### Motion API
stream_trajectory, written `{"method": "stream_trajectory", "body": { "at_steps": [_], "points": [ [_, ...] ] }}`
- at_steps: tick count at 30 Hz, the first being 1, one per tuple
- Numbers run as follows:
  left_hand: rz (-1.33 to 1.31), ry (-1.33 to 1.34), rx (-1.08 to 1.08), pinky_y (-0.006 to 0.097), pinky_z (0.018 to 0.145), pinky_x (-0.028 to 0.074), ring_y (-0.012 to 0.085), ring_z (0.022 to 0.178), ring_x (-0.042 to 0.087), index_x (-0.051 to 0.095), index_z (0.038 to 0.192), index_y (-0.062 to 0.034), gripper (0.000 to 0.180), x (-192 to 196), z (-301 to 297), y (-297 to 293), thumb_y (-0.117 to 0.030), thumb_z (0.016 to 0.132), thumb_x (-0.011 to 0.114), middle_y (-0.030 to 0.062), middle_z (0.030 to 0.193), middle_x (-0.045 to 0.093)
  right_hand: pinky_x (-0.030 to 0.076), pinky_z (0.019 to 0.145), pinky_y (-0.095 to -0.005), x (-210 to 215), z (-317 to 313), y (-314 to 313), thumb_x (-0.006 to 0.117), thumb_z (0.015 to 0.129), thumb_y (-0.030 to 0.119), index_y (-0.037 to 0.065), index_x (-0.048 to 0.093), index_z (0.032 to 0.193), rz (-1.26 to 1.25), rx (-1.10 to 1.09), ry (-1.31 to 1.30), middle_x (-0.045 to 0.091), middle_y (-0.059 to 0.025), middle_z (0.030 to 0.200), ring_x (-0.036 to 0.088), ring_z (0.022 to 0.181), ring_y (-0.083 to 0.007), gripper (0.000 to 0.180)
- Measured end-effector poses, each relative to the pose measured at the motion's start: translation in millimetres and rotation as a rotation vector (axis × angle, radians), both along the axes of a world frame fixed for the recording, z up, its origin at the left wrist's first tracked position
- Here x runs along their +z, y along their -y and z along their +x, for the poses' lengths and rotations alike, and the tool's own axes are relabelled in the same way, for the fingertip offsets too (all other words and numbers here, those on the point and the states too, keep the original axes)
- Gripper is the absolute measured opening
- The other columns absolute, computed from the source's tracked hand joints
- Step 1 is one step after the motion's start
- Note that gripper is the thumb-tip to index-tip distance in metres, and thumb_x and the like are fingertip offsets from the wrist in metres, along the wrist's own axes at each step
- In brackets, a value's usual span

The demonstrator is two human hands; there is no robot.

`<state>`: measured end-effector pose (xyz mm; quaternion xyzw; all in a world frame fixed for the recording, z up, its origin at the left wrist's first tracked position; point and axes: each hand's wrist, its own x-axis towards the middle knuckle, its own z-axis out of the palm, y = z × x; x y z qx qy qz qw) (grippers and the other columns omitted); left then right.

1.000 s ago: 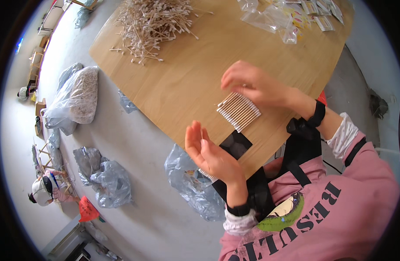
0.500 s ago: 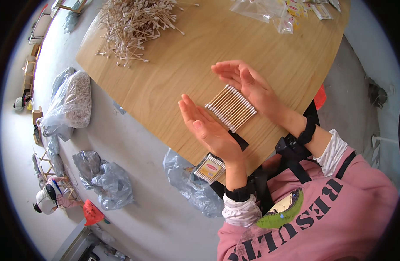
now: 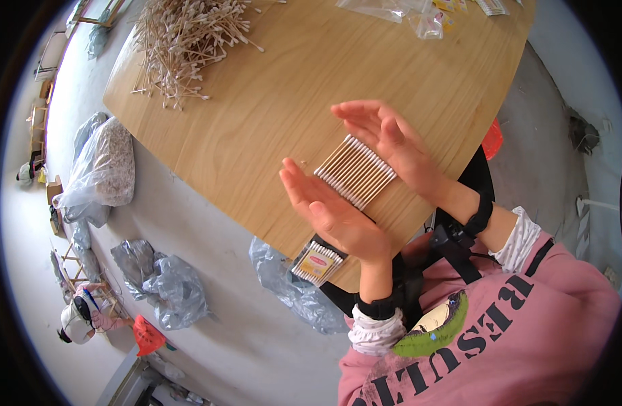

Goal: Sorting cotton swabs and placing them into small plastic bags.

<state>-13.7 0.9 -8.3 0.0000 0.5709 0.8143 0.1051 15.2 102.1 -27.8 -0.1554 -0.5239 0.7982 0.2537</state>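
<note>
On the wooden table (image 3: 270, 101) a row of cotton swabs (image 3: 355, 172) lies side by side, their white tips lined up along two edges. My left hand (image 3: 334, 215) is beside the tips at the near-left edge, fingers stretched out and thumb raised. Along the opposite edge my right hand (image 3: 395, 145) is held on its side, fingers extended, close to the tips. Neither hand grips anything. Near my left wrist, at the table edge, sits a small pack of cotton swabs (image 3: 317, 262) with a yellow and red label.
A big loose heap of cotton swabs (image 3: 189, 44) covers the far left of the table. Clear plastic bags (image 3: 426, 21) and small packs lie at the far right. Grey plastic bags (image 3: 172, 284) and a filled clear sack (image 3: 111, 166) rest on the floor. Another person (image 3: 77, 318) sits farther off.
The whole view has shifted slightly. My hands stay spread on both sides of the swab row, the left one a little lower in the picture. The row looks much the same.
</note>
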Motion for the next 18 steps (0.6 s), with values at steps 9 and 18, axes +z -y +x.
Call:
{"method": "stream_trajectory", "body": {
  "at_steps": [9, 18],
  "points": [
    [-1.459, -0.77, -0.622, 0.047, 0.123, 0.0, 0.0373, 0.154, 0.002, 0.014, 0.155, 0.0106, 0.101, -9.1, 8.0, 11.4, -0.065, 0.095, 0.045, 0.027, 0.164, 0.009, 0.048, 0.077, -0.0374, 17.2, 1.3, -38.3, 0.068, 0.085, 0.009, 0.004, 0.063, 0.085, 0.968, 0.103, 0.327, 0.057, -0.0093, 0.09, 0.059, 0.087, -0.0268, 0.007],
    [-1.498, -0.809, -0.584, 0.045, 0.124, 0.005, 0.0374, 0.154, 0.009, 0.015, 0.153, 0.0127, 0.107, -17.1, 11.1, 10.3, -0.072, 0.093, 0.042, 0.0284, 0.163, 0.014, 0.046, 0.075, -0.0415, 29.8, -18.8, -50.2, 0.069, 0.08, 0.008, 0.004, 0.061, 0.08, 1.246, 0.363, 0.466, 0.058, -0.01, 0.089, 0.058, 0.086, -0.0312, 0.009]
  ]
}}
